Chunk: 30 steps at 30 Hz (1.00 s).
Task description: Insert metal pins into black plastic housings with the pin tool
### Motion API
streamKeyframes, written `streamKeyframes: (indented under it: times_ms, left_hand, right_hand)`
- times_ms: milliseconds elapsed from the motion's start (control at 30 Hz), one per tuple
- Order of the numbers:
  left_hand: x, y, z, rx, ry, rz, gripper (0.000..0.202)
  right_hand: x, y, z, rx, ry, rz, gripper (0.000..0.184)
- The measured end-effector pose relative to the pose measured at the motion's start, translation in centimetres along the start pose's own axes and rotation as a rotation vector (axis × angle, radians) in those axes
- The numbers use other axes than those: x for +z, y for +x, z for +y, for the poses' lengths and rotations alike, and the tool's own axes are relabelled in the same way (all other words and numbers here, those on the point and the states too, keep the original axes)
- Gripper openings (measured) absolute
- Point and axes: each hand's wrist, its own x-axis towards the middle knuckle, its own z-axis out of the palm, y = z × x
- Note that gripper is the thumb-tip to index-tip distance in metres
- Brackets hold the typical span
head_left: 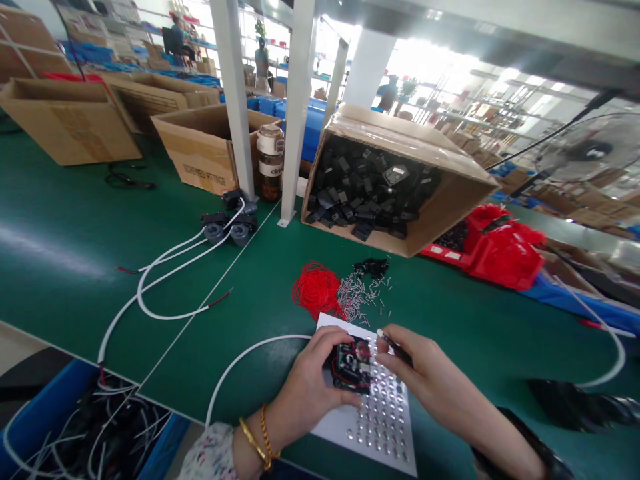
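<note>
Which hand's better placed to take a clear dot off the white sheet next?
Right hand, likely: it's over the white sheet by the clear dots, though pinching a dark slim item. The left hand is gripping the black housing.

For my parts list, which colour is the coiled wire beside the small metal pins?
The coiled wire is red, seen best in the head view.

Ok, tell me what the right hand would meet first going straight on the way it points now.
The right hand would likely meet the open black housing held by the left hand, though it might pass above; depth is unclear.
</note>
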Motion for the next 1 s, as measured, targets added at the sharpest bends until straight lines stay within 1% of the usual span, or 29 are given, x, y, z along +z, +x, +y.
streamKeyframes:
  times_ms: [67,167,233,333,433,500,567,733,900,1000]
  left_hand:
    - [0.0,0.0,0.0,0.009,0.004,0.0,0.07]
    - [0.1,-0.1,-0.1,0.007,0.008,0.005,0.07]
    - [0.2,-0.2,-0.2,0.006,0.007,0.009,0.069]
    - [0.2,-0.2,-0.3,0.025,0.004,0.016,0.065]
    - [0.2,-0.1,-0.5,0.06,0.001,0.012,0.062]
    - [0.2,0.0,-0.6,0.086,-0.004,0.001,0.062]
    - [0.3,0.0,-0.8,0.089,-0.005,-0.01,0.062]
    - [0.3,0.1,-0.7,0.054,0.0,0.007,0.064]
    - [0.1,0.1,-0.2,0.01,0.002,0.008,0.07]
    - [0.0,0.1,-0.2,-0.005,0.007,0.009,0.071]
  right_hand:
    - [-0.3,0.4,0.6,-0.057,0.051,-0.02,0.018]
    - [-0.3,0.7,1.1,-0.106,0.192,0.005,0.018]
    - [-0.1,0.4,1.0,-0.077,0.28,0.024,0.019]
    - [0.4,-0.9,-0.3,-0.007,0.334,0.011,0.022]
    - [1.0,-2.0,-2.1,0.003,0.285,0.014,0.019]
    - [1.4,-2.1,-3.0,-0.004,0.218,0.045,0.016]
    - [1.6,-1.7,-3.5,0.0,0.159,0.082,0.016]
    - [1.6,-1.1,-3.1,0.014,0.082,0.129,0.016]
    - [0.7,-1.6,-2.3,-0.009,0.046,0.159,0.017]
    - [0.2,-1.8,-2.1,0.0,0.036,0.15,0.017]
